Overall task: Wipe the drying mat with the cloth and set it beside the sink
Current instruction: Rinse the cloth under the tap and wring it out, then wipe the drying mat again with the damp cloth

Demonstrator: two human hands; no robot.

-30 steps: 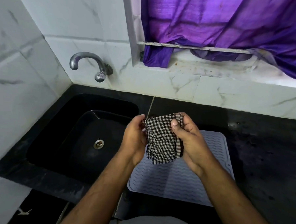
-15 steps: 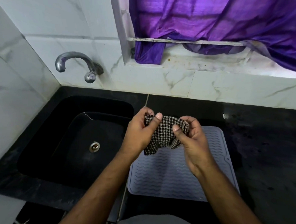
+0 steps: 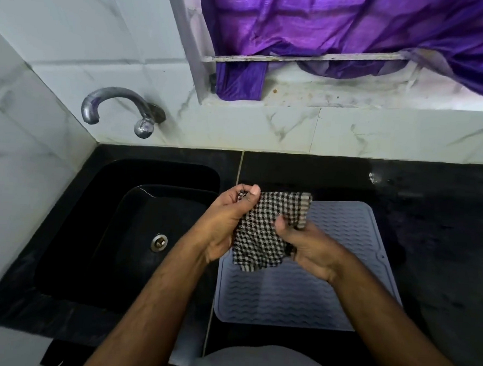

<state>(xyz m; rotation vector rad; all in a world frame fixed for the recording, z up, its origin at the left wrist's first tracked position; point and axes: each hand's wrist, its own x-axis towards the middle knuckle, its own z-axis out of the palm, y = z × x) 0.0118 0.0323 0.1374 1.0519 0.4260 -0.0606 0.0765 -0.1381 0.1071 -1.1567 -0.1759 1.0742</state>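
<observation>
We note a black-and-white checked woven cloth (image 3: pixel 263 234), crumpled, held above the near-left part of the drying mat (image 3: pixel 298 297). The mat is grey-lilac, rectangular with rounded corners, ribbed in wavy lines, lying flat on the black stone counter (image 3: pixel 441 249) just right of the black sink (image 3: pixel 137 233). Left hand (image 3: pixel 227 224) pinches the cloth's upper left edge, thumb on top. Right hand (image 3: pixel 307 248) grips its right side, fingers curled under and hidden. We cannot tell whether the cloth touches the mat. The mat's near edge is partly covered by the forearms.
</observation>
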